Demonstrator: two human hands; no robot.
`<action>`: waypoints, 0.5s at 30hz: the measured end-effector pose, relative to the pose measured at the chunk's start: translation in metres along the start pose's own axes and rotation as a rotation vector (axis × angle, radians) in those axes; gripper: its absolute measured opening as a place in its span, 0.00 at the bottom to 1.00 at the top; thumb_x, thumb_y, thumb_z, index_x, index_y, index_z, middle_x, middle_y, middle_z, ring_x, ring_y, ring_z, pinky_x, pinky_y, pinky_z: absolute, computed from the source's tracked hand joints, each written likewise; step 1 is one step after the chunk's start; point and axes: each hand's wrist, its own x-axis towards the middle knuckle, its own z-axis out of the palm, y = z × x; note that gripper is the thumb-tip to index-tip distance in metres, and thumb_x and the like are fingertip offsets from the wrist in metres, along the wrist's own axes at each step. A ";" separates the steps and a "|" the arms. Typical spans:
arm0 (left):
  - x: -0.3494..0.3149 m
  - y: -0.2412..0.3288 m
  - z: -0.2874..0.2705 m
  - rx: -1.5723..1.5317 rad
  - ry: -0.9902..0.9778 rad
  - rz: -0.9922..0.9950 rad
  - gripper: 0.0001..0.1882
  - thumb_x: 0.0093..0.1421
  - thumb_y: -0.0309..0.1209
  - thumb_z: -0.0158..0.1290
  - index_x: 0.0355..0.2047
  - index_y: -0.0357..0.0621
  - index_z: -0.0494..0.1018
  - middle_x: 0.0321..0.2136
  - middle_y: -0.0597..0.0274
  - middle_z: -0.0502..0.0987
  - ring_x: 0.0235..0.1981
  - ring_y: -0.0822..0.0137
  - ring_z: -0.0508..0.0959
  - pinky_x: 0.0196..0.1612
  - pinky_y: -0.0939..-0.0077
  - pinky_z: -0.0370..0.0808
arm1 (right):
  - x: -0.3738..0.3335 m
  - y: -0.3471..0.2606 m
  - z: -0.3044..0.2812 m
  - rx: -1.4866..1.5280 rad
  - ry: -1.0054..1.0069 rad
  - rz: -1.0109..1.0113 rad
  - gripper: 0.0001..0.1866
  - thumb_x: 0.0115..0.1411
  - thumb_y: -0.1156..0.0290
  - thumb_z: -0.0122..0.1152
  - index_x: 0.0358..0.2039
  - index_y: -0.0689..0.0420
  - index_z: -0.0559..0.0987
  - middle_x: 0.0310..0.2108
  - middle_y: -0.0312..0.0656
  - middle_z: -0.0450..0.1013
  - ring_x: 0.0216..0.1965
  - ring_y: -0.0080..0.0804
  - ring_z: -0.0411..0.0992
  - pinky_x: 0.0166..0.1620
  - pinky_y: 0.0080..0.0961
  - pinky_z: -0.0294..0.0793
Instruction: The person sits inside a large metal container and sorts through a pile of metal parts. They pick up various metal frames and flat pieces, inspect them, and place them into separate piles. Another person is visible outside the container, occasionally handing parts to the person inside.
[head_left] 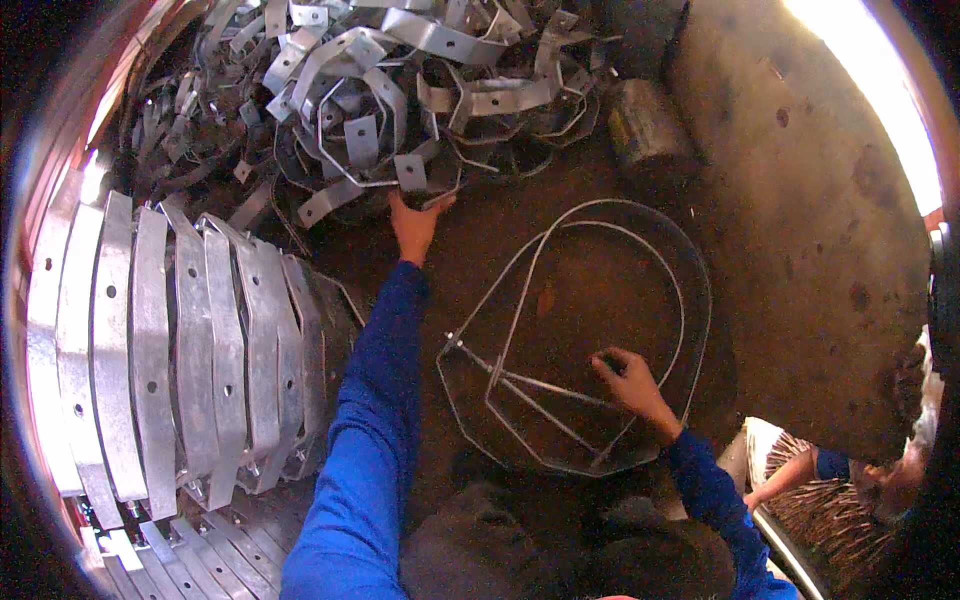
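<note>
My left hand (pixel 414 226) reaches out to the near edge of a heap of bent metal straps (pixel 500 102). Its fingers are spread at the lower end of one grey strap with a hole (pixel 410 172), touching or very close to it. My right hand (pixel 632 384) hovers low on the right with its fingers curled in; a dark spot shows at the fingertips, too small to make out. Beneath and around it, thin polygon-shaped metal frames (pixel 708 290) lie overlapping on the dark floor. A bolted joint (pixel 452 340) sits at the frames' left corner.
Wide galvanised bands with holes and bolts (pixel 228 345) stand in a row at the left, with more bands (pixel 190 560) below. A metal cylinder (pixel 648 125) stands far right, beside a large brownish panel (pixel 810 200). Another person's arm (pixel 785 478) shows at the lower right.
</note>
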 end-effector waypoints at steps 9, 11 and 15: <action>0.018 -0.013 -0.017 0.059 -0.110 0.042 0.54 0.34 0.45 0.74 0.55 0.29 0.59 0.50 0.39 0.71 0.52 0.46 0.72 0.55 0.60 0.68 | -0.007 -0.009 -0.001 0.030 -0.057 0.017 0.18 0.61 0.59 0.58 0.41 0.62 0.79 0.41 0.47 0.78 0.44 0.36 0.74 0.49 0.31 0.70; 0.017 -0.018 -0.019 0.093 -0.068 -0.021 0.52 0.35 0.45 0.74 0.54 0.28 0.60 0.49 0.39 0.71 0.51 0.46 0.72 0.54 0.60 0.69 | -0.009 -0.010 0.000 0.018 -0.053 0.008 0.18 0.61 0.58 0.58 0.42 0.62 0.79 0.40 0.47 0.78 0.44 0.36 0.75 0.49 0.31 0.70; -0.005 0.033 -0.005 0.076 0.040 -0.075 0.48 0.37 0.46 0.74 0.51 0.28 0.62 0.48 0.40 0.72 0.49 0.48 0.73 0.53 0.60 0.69 | -0.014 0.003 -0.007 -0.022 0.039 -0.014 0.19 0.61 0.58 0.59 0.42 0.62 0.79 0.39 0.47 0.78 0.43 0.36 0.75 0.48 0.31 0.70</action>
